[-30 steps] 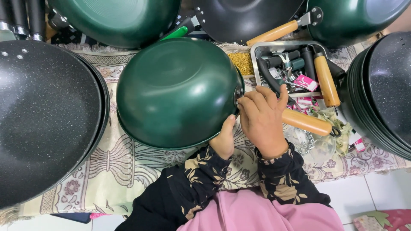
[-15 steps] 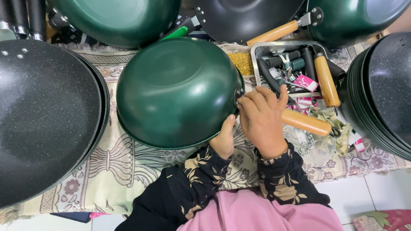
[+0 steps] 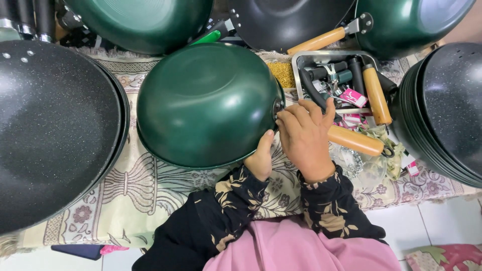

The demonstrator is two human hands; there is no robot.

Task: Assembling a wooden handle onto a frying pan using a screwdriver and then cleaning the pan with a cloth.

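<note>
Gripping glossy green wok (image 3: 206, 103), wooden handle (image 3: 354, 140).

Almost nothing is shifting over the last second.

The right hand (image 3: 305, 138) is pressing its fingers a touch closer against the rim of the upturned green pan (image 3: 207, 103), where the wooden handle (image 3: 354, 140) meets it, and the left hand (image 3: 261, 159) is keeping its thumb on the pan's lower edge just as before. The pan itself is sitting in the same spot on the patterned cloth (image 3: 140, 185); any movement of the hands is too slight to tell apart.
</note>
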